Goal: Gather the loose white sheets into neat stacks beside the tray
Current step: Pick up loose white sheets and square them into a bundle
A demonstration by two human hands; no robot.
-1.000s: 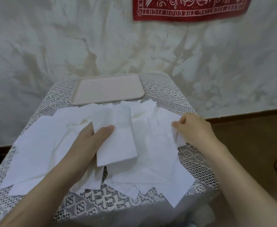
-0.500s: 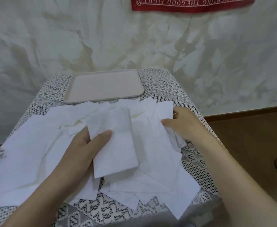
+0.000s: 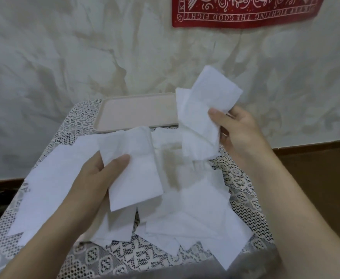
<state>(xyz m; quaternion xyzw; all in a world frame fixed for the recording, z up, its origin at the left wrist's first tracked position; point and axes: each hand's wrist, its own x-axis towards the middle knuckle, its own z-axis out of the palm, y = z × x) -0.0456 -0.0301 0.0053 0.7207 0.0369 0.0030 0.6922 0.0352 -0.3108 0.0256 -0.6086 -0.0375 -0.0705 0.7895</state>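
1. Tray first: the tray [image 3: 136,113] sits at the far end of the table, beyond both sets of fingertips. Its pale pink floor shows across the visible part, and its right end is hidden behind raised paper.
2. The right hand [image 3: 239,137] is up in the air, thumb [image 3: 217,115] pressed on the near face of a bunch of sheets [image 3: 205,109] with the other fingers curled behind: a firm pinch. The bunch fans upward and away from the fingertips, one sheet tilted to the right, and its lower end hangs down toward the pile.
3. The left hand [image 3: 96,178] is low, thumb [image 3: 118,162] clamped on top of a single sheet [image 3: 134,170] with the fingers tucked out of sight beneath. That sheet lies flat, stretching from the thumb toward the tray's near rim.
4. The loose sheets [image 3: 195,210] lie scattered and overlapping on the lace cloth [image 3: 136,256], under and between the two hands and spilling outward past the left wrist. They are not squared up, and the farthest ones touch or overlap the tray's near edge.
5. A red banner [image 3: 245,11] hangs on the wall [image 3: 64,57], high above the right hand's fingertips.
6. Against half a second ago: the right hand was down at the right edge of the pile, fingers on the paper. Now it has risen, carrying the bunch up in front of the tray's right end.
7. The left hand keeps the same grip on the same sheet, in nearly the same spot.
8. The tray has not moved on the cloth.
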